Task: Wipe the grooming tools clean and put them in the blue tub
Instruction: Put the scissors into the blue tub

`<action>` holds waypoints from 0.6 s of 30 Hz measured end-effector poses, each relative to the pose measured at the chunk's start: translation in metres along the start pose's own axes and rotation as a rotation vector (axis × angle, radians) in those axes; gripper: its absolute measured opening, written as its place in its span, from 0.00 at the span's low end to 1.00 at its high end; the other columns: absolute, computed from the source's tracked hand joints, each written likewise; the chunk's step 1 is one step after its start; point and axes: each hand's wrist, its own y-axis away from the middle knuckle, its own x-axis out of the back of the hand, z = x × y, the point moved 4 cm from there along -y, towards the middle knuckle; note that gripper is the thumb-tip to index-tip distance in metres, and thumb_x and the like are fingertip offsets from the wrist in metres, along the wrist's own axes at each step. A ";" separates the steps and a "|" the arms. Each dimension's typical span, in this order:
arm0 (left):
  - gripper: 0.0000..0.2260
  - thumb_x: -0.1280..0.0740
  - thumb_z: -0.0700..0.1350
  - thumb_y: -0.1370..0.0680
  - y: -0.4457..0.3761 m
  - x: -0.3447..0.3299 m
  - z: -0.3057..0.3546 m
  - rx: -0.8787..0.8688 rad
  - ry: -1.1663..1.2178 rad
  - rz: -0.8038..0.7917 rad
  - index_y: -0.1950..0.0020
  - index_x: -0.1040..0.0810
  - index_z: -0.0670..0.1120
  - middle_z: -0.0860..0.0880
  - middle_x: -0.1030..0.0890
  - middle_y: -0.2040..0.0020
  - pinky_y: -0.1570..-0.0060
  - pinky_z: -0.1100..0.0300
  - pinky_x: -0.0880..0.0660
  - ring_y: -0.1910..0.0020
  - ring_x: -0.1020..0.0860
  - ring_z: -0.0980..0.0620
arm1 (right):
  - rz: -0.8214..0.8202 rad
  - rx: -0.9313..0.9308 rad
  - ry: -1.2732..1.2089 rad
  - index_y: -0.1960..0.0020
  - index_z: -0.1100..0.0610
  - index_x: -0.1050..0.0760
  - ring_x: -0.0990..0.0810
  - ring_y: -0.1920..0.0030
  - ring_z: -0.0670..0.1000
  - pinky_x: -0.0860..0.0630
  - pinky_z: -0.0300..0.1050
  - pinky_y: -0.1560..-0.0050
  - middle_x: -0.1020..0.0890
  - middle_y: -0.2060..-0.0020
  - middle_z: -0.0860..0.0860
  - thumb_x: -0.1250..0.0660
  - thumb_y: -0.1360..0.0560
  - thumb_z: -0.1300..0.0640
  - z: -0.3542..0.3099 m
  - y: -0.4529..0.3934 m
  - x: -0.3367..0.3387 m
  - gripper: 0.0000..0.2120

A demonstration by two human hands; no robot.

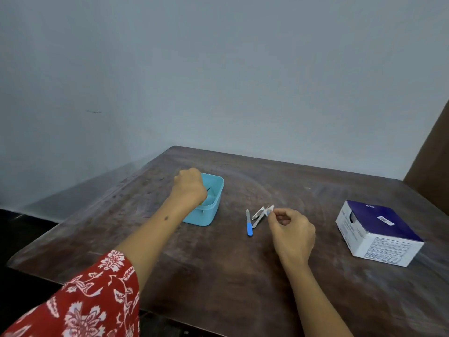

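Note:
The blue tub stands left of centre on the dark wooden table. My left hand hovers over its near left part with the fingers curled. The tip of a thin dark tool pokes out from under the fingers into the tub. My right hand pinches a small white wipe between thumb and fingertips, right beside the silver nail clipper. A nail file with a blue handle lies just left of the clipper, and a slim metal tool lies between them.
A purple and white cardboard box sits at the right of the table. A grey wall rises behind the table, and brown furniture stands at the far right. My red patterned sleeve fills the lower left.

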 end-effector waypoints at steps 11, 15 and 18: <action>0.08 0.36 0.35 0.27 0.001 0.003 0.006 -0.024 -0.116 -0.037 0.49 0.25 0.38 0.40 0.22 0.45 0.57 0.56 0.26 0.46 0.23 0.43 | 0.011 0.022 -0.019 0.60 0.50 0.19 0.20 0.59 0.48 0.22 0.51 0.53 0.19 0.67 0.44 0.30 0.30 0.49 0.000 0.000 0.001 0.05; 0.09 0.35 0.33 0.27 0.016 0.016 0.022 -0.118 -0.204 0.107 0.48 0.25 0.39 0.41 0.23 0.44 0.53 0.54 0.26 0.43 0.24 0.42 | 0.037 0.007 -0.033 0.60 0.50 0.19 0.20 0.58 0.48 0.23 0.52 0.52 0.22 0.69 0.42 0.31 0.30 0.50 -0.001 0.000 0.003 0.05; 0.06 0.38 0.31 0.26 0.035 0.023 0.043 -0.267 -0.168 0.241 0.58 0.30 0.40 0.40 0.22 0.50 0.60 0.54 0.31 0.49 0.24 0.40 | 0.078 -0.002 -0.067 0.59 0.50 0.19 0.21 0.59 0.49 0.24 0.51 0.53 0.21 0.68 0.45 0.30 0.30 0.51 0.000 -0.001 0.004 0.03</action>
